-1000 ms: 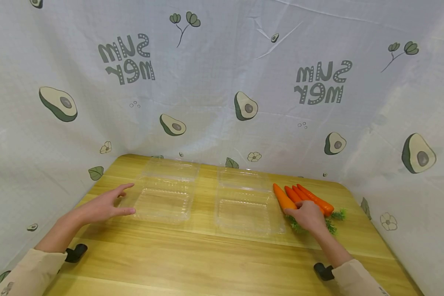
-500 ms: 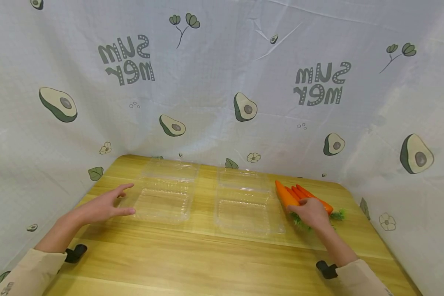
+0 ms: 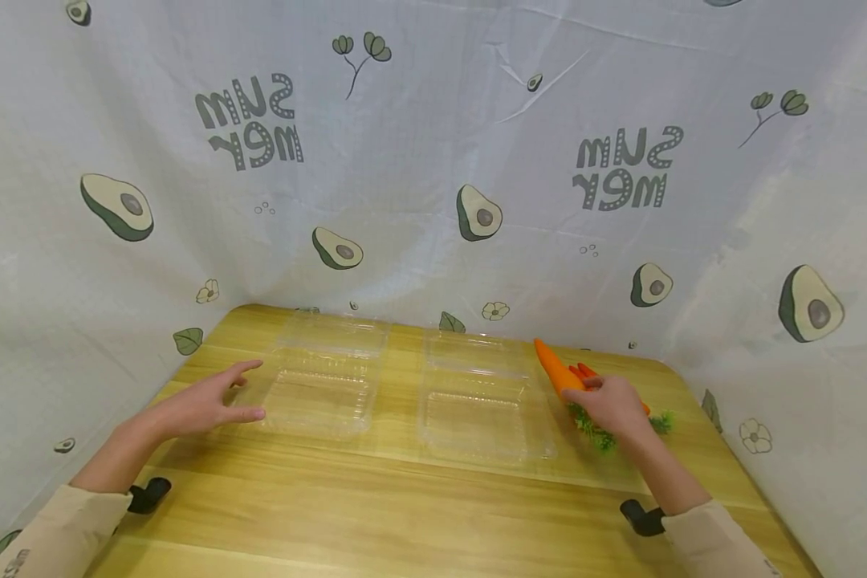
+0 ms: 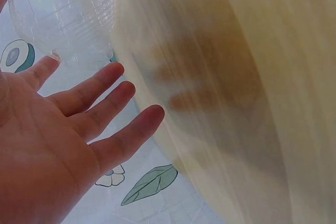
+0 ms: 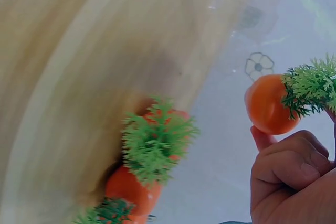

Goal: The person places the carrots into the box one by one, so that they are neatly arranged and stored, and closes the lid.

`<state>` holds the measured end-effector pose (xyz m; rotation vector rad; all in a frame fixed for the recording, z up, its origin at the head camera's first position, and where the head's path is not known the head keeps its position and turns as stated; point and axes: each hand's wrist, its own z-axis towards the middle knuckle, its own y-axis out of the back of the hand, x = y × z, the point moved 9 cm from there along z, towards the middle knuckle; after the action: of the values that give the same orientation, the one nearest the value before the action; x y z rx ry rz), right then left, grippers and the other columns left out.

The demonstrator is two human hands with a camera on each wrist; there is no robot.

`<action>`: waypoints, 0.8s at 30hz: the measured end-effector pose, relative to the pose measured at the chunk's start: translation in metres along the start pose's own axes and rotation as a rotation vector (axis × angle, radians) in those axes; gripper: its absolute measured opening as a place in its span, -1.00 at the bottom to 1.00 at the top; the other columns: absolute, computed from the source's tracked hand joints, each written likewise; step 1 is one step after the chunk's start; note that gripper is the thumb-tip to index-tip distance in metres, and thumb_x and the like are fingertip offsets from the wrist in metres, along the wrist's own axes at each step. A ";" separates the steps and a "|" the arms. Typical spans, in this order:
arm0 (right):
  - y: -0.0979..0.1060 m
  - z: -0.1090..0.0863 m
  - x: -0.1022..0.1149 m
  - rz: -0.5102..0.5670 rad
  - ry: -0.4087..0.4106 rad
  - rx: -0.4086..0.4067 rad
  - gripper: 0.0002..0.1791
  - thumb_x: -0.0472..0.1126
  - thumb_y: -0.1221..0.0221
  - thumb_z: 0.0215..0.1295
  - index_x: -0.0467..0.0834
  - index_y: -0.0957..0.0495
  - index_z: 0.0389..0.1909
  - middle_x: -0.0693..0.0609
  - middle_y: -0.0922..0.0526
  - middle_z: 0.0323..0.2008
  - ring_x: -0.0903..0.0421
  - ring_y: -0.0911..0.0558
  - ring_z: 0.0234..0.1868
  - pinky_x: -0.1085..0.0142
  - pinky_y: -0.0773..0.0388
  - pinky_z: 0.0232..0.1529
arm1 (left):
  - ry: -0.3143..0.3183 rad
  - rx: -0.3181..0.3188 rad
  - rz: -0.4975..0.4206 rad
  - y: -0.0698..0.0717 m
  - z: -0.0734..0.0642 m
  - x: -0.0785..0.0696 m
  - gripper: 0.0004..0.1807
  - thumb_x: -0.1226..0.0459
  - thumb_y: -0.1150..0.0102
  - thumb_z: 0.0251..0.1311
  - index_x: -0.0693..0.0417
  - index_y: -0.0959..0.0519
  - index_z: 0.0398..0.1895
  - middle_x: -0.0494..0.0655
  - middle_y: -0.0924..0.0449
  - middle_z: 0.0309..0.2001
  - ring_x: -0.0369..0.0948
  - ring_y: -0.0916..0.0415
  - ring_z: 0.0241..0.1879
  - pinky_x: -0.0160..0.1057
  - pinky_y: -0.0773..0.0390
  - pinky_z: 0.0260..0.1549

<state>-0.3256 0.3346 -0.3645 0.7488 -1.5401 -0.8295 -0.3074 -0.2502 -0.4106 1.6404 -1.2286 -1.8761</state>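
My right hand (image 3: 614,403) grips an orange carrot (image 3: 555,369) by its thick end, the tip pointing to the back left. In the right wrist view this carrot (image 5: 269,106) is raised off the table, its frilly green top (image 5: 312,85) hanging by the fingers. Other carrots (image 5: 131,190) with green tops lie below, mostly hidden by the hand in the head view. My left hand (image 3: 205,400), fingers spread and holding nothing, hovers beside the left clear plastic box (image 3: 318,401). A second clear box (image 3: 474,425) stands between that box and the carrots; both have their lids folded back.
The wooden table (image 3: 376,514) has rounded back corners. A white curtain (image 3: 405,160) with avocado prints hangs close behind and along both sides. Dark straps (image 3: 148,495) sit at the wrists.
The gripped carrot has risen from the other carrots, its tip moving upward toward the back. My right hand has shifted slightly right and away from me; the left hand stays still.
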 end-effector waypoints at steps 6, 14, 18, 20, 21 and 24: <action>0.002 0.000 0.013 0.028 0.034 0.001 -0.25 0.09 -0.27 0.29 -0.52 -0.48 0.18 -0.36 -0.62 -0.06 0.05 -0.46 -0.45 0.28 -0.38 -0.52 | 0.009 -0.003 0.009 -0.001 -0.001 0.001 0.04 -0.10 -0.28 0.28 0.23 0.02 0.58 0.57 -0.26 0.34 0.41 -0.31 0.30 0.30 -0.48 0.07; 0.001 0.002 0.025 0.052 0.048 0.028 -0.17 0.12 -0.27 0.28 -0.47 -0.39 0.32 -0.42 -0.52 0.17 0.11 -0.32 -0.56 0.29 -0.25 -0.59 | 0.003 -0.009 0.005 0.000 -0.001 0.001 0.04 -0.11 -0.28 0.27 0.21 0.02 0.59 0.54 -0.26 0.36 0.39 -0.27 0.34 0.31 -0.46 0.10; 0.002 0.002 0.035 0.028 0.057 0.030 -0.19 0.12 -0.27 0.27 -0.45 -0.44 0.29 -0.41 -0.55 0.14 0.06 -0.41 -0.46 0.29 -0.30 -0.52 | 0.003 -0.007 0.000 0.000 -0.002 0.000 0.04 -0.10 -0.28 0.28 0.20 0.03 0.59 0.55 -0.25 0.36 0.39 -0.27 0.34 0.30 -0.46 0.10; 0.003 0.002 0.040 0.019 0.063 0.024 -0.22 0.12 -0.28 0.26 -0.44 -0.47 0.26 -0.37 -0.59 0.08 0.04 -0.44 -0.41 0.29 -0.33 -0.48 | 0.005 -0.006 -0.001 0.000 -0.002 0.000 0.04 -0.10 -0.28 0.28 0.20 0.03 0.59 0.55 -0.26 0.36 0.39 -0.27 0.34 0.30 -0.47 0.09; 0.003 0.002 0.043 0.014 0.068 0.022 -0.23 0.11 -0.29 0.26 -0.44 -0.48 0.25 -0.35 -0.61 0.05 0.04 -0.45 -0.41 0.29 -0.34 -0.47 | 0.006 -0.006 -0.001 0.000 -0.002 0.000 0.04 -0.10 -0.28 0.28 0.20 0.03 0.59 0.55 -0.26 0.36 0.39 -0.27 0.34 0.30 -0.47 0.10; 0.003 0.004 0.052 0.014 0.080 0.020 -0.24 0.10 -0.30 0.24 -0.43 -0.50 0.23 -0.28 -0.64 -0.06 0.05 -0.41 -0.45 0.30 -0.31 -0.49 | 0.008 -0.007 0.002 0.000 -0.002 0.001 0.04 -0.10 -0.28 0.28 0.20 0.03 0.59 0.55 -0.26 0.35 0.39 -0.28 0.33 0.30 -0.47 0.09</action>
<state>-0.3357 0.2932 -0.3344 0.7763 -1.4829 -0.7660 -0.3060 -0.2514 -0.4113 1.6409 -1.2188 -1.8692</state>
